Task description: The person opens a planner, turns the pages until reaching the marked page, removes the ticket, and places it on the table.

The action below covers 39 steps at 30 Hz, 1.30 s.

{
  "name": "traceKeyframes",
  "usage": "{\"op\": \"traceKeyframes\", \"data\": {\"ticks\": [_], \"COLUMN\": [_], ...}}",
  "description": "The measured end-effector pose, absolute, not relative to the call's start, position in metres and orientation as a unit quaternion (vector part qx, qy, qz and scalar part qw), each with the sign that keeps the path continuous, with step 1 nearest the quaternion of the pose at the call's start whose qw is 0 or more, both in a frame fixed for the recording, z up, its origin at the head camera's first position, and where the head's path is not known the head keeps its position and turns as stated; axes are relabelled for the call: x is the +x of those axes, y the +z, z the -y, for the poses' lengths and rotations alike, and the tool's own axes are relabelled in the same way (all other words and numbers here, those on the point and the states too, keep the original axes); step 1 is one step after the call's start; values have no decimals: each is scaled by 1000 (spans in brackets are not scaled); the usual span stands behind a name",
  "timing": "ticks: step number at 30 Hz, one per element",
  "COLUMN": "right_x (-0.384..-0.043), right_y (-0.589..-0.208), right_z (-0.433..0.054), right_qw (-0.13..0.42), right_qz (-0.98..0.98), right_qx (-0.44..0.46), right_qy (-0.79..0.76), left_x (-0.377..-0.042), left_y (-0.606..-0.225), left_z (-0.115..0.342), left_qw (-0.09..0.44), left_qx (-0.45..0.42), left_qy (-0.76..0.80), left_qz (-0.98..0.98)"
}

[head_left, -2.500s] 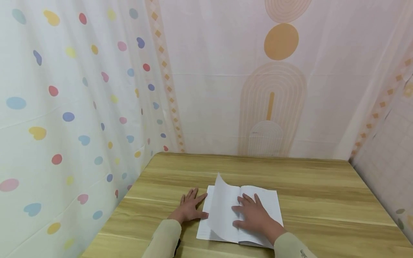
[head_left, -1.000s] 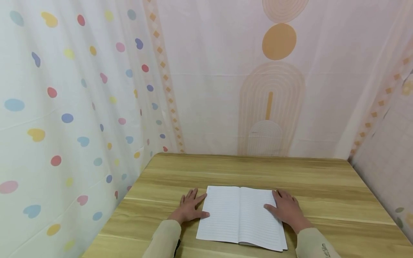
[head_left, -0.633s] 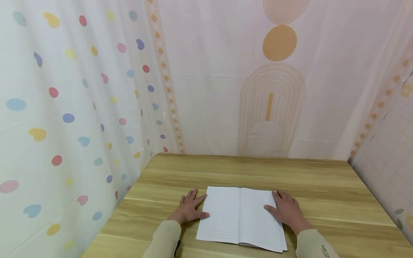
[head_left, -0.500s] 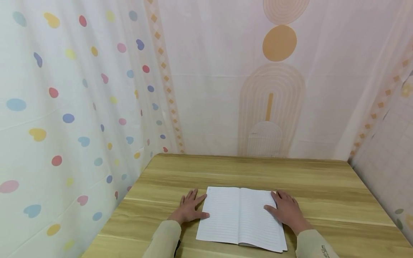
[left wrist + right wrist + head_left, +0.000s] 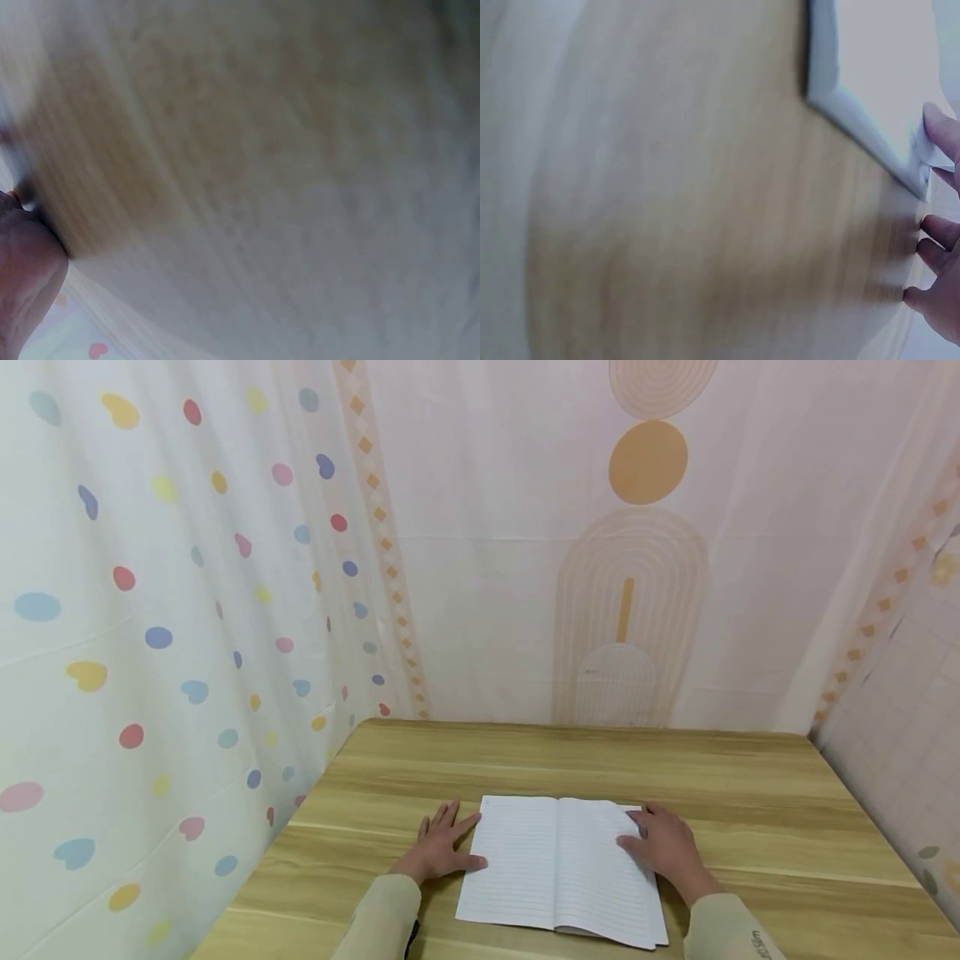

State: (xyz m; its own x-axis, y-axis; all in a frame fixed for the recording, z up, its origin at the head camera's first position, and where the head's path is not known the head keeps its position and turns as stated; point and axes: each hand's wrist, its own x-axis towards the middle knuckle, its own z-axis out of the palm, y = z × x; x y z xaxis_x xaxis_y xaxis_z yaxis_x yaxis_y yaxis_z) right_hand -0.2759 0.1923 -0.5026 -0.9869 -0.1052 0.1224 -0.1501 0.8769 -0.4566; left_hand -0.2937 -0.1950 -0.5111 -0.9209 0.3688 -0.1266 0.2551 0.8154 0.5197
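A notebook (image 5: 517,860) with white lined pages lies spread on the wooden table in the head view. My left hand (image 5: 442,847) rests at its left edge, fingers spread on the table and thumb on the paper. At the right edge, my right hand (image 5: 663,843) pinches a page (image 5: 600,860) between thumb and index finger; its upper right corner is lifted a little. In the right wrist view the thumb (image 5: 941,131) lies on the paper, the index finger is under the sheet, and the other fingers touch the table. The left wrist view shows mostly blurred table.
The wooden table (image 5: 420,760) reaches back to a pale curtain (image 5: 480,610) with arch patterns. A curtain with coloured dots (image 5: 187,610) hangs along the left side.
The page that my right hand was turning earlier now lies flat on the left. My right hand moved to the right edge, and its index finger has lifted a page corner. My left hand stayed put.
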Motion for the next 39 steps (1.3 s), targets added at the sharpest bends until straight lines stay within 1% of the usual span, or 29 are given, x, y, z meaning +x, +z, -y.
{"op": "traceKeyframes", "data": {"ticks": [6, 8, 13, 15, 24, 28, 33, 39], "right_x": [-280, -282, -285, -285, -283, -285, -286, -285], "right_y": [-498, -493, -482, -479, -463, -458, -449, -443], "right_z": [-190, -189, -183, -181, -172, -167, -159, -145], "right_qw": [71, 62, 11, -2, -30, -40, -33, -27], "right_qz": [945, 935, 911, 903, 860, 835, 802, 778], "right_qx": [58, 48, 10, 2, -24, -38, -42, -20], "right_qy": [313, 345, 412, 429, 508, 548, 595, 627], "left_x": [-293, -293, -292, -291, -290, -290, -293, -296], "left_y": [-513, -514, -515, -516, -515, -514, -511, -509], "left_z": [195, 195, 197, 197, 201, 202, 201, 201], "left_qw": [113, 113, 113, 115, 121, 122, 120, 134], "left_qx": [164, 163, 164, 165, 171, 175, 182, 189], "left_qy": [257, 258, 260, 262, 263, 259, 254, 262], "left_qz": [-946, -946, -945, -944, -942, -942, -942, -937]}}
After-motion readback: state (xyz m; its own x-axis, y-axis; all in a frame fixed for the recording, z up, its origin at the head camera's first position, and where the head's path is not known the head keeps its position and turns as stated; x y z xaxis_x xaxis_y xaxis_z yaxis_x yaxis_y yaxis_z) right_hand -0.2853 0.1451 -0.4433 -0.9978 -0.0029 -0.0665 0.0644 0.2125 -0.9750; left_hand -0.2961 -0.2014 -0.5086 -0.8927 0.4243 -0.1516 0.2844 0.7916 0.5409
